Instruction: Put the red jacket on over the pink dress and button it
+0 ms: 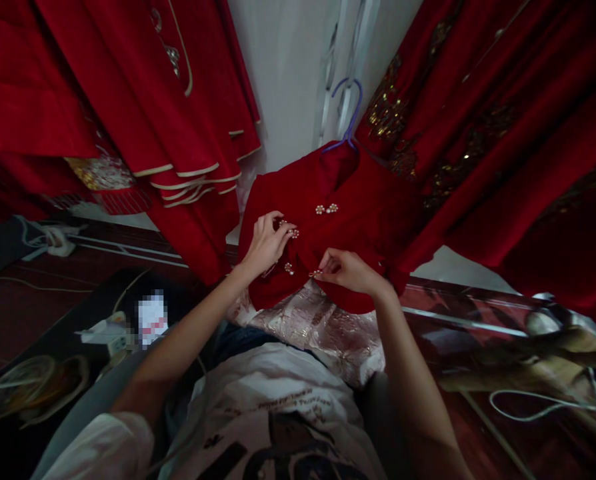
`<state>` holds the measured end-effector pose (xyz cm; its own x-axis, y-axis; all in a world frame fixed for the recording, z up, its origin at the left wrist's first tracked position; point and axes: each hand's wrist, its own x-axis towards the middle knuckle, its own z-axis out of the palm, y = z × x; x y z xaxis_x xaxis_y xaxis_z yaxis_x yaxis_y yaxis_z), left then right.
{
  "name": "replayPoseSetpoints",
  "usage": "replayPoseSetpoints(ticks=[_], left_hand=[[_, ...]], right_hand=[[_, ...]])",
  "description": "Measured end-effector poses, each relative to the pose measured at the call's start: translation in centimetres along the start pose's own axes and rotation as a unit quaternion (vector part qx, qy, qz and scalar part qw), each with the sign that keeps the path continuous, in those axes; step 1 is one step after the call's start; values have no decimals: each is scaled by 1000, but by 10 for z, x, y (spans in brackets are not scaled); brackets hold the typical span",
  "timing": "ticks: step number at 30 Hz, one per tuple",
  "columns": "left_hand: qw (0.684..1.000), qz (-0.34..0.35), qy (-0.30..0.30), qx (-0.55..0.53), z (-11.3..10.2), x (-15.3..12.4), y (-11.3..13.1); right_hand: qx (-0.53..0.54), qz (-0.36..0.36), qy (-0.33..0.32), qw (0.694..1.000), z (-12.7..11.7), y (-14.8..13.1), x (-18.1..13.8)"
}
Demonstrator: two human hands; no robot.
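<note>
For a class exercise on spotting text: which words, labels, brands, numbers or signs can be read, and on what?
No text can be read with certainty.
White shirt: rows of lettering, too small and blurred; large dark print, unclear.
White patch with red band: pixelated, unreadable.

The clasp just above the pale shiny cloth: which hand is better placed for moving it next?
Probably the right hand: its fingertips are at that clasp. The left hand is farther away, its fingers at another clasp higher on the red garment.
</note>
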<state>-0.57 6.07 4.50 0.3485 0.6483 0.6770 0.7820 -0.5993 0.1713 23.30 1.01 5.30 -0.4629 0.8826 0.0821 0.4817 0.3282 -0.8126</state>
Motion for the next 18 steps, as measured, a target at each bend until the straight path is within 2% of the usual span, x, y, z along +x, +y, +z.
replayPoseSetpoints(ticks=[3,7,11,14,18], left_hand=[[998,54,-38,19,0,11,-11],[988,134,-78,-28,0,23,-27],[979,167,-95,-69,-3,38,-39],[977,172,-103,-77,-5,51,-34],[986,148,-49,-55,0,70,-7]], right_hand=[[3,-1,7,1000,-4,1,-2],[0,-1,10,1000,-5,1,-3],[6,1,8,1000,-4,0,-2],[4,4,9,1000,-5,-1,-2],[14,25,-27,999,-6,-6,-6]])
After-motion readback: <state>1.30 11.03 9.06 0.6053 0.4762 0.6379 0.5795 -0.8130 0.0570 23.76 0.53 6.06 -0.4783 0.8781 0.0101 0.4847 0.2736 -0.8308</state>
